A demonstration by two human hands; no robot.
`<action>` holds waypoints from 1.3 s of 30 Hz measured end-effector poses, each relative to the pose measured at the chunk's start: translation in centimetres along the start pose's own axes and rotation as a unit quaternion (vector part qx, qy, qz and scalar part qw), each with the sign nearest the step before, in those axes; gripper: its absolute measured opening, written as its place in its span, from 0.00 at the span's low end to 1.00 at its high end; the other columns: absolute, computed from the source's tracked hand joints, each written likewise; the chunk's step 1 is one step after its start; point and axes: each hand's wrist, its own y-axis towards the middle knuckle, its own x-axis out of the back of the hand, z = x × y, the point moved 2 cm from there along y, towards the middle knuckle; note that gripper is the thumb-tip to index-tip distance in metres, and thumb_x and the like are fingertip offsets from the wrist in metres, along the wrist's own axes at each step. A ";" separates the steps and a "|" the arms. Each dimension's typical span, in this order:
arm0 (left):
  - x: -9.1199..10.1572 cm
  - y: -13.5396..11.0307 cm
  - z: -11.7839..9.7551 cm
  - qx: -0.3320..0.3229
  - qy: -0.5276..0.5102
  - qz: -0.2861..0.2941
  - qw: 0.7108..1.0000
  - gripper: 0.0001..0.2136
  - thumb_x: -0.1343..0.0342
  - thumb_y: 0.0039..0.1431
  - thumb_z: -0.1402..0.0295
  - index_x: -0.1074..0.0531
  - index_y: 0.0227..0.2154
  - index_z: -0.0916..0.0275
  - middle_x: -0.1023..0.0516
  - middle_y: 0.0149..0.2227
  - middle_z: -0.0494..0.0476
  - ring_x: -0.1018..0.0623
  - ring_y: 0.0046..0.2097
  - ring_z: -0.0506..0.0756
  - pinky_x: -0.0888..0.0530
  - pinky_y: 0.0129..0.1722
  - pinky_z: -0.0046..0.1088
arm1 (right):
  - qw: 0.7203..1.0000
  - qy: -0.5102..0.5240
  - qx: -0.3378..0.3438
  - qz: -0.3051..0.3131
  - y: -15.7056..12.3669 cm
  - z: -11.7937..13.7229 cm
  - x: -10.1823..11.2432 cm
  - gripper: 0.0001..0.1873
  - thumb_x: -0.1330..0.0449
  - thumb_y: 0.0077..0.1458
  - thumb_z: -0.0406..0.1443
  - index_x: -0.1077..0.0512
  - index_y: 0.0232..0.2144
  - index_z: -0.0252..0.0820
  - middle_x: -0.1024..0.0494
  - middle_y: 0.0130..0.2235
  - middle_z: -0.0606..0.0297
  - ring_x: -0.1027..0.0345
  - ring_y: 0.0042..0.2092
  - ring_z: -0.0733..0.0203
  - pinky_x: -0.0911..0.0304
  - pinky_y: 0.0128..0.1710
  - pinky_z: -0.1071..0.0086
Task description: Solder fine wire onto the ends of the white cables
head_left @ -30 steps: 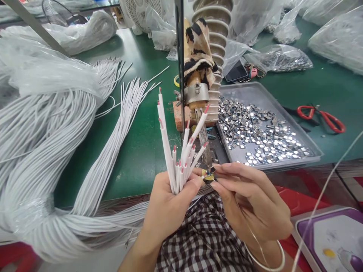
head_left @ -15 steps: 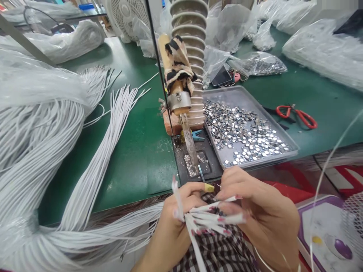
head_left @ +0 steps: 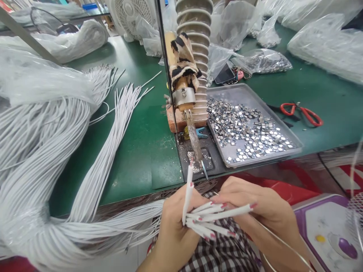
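Observation:
My left hand [head_left: 180, 217] is closed round a bunch of white cables [head_left: 221, 214], whose reddish-tipped ends fan out towards my right hand. One cable end stands up, apart from the others, in front of the soldering iron [head_left: 193, 138]. My right hand [head_left: 255, 200] is closed beside the bunch in a pinch. A thin solder wire [head_left: 286, 243] runs through it, with a short tip showing by the fingers. The cable ends cover part of the right fingers. Above the hands, the iron's tip points down at a dark tray [head_left: 210, 151] with silvery bits in it.
A grey tray [head_left: 256, 90] of small metal connectors stands right of the iron. Red-handled pliers [head_left: 312, 117] lie beyond it. Long white cable bundles [head_left: 104, 162] fill the left side. A ribbed hose [head_left: 195, 22] rises behind the iron, near a fan [head_left: 132, 17].
My left hand has turned slightly, and the upright cable end has shifted right and down relative to the iron. The yellow-covered fingertip is now hidden. The right hand has moved slightly down.

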 end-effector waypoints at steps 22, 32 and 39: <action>-0.1 -0.4 1.2 0.102 -0.094 -0.096 0.986 0.07 0.40 0.63 0.67 0.18 0.32 0.58 0.21 0.39 0.56 0.23 0.39 0.55 0.28 0.38 0.27 | 0.795 -0.550 -0.218 -0.131 5.8 -5.0 5.2 0.07 0.37 0.57 0.37 0.21 0.30 0.39 0.19 0.34 0.55 0.27 0.38 0.50 0.44 0.30 0.66; 0.5 0.6 0.9 0.140 -0.071 -0.120 0.980 0.08 0.41 0.61 0.70 0.20 0.27 0.61 0.15 0.34 0.56 0.20 0.33 0.55 0.26 0.38 0.32 | 0.861 -0.467 -0.149 -0.134 5.2 -4.6 4.7 0.09 0.44 0.61 0.34 0.24 0.32 0.38 0.21 0.28 0.59 0.29 0.28 0.58 0.39 0.29 0.67; 0.8 1.5 0.8 0.138 -0.045 -0.062 0.988 0.10 0.43 0.62 0.70 0.24 0.25 0.63 0.20 0.27 0.55 0.31 0.24 0.51 0.34 0.25 0.27 | 0.981 -0.107 -0.084 -0.142 2.3 -1.7 0.4 0.07 0.38 0.58 0.30 0.22 0.30 0.46 0.22 0.21 0.74 0.28 0.21 0.70 0.33 0.22 0.80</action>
